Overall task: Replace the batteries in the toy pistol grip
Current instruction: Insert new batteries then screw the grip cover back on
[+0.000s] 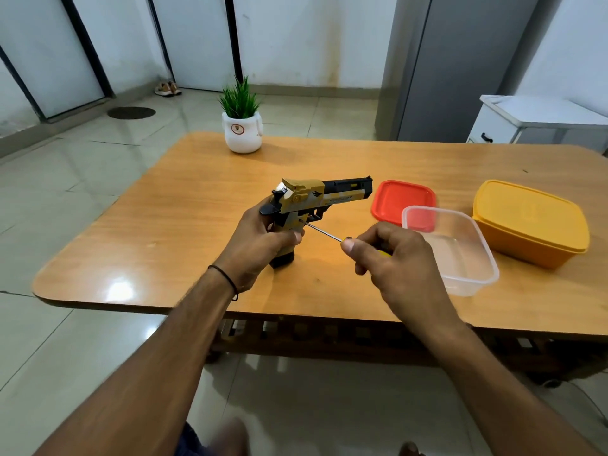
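Head view: at centre frame the toy pistol (pixel 316 199) is stood on the worktop (pixel 164 241), grip clasped by the left hand (pixel 260 238); a screwdriver (pixel 324 232) is pinched by the right hand (pixel 394 258), tip at the grip. At right, a clear tub (pixel 473 281) is uncovered; a yellow box (pixel 529 222) is lidded.

Toy pistol (pixel 316 195): tan and grey, black barrel; stands butt-down on the table (pixel 197 192), muzzle pointing right. Screwdriver (pixel 324 232): thin metal shaft, yellow handle mostly hidden; slants up-left, tip against the upper grip.
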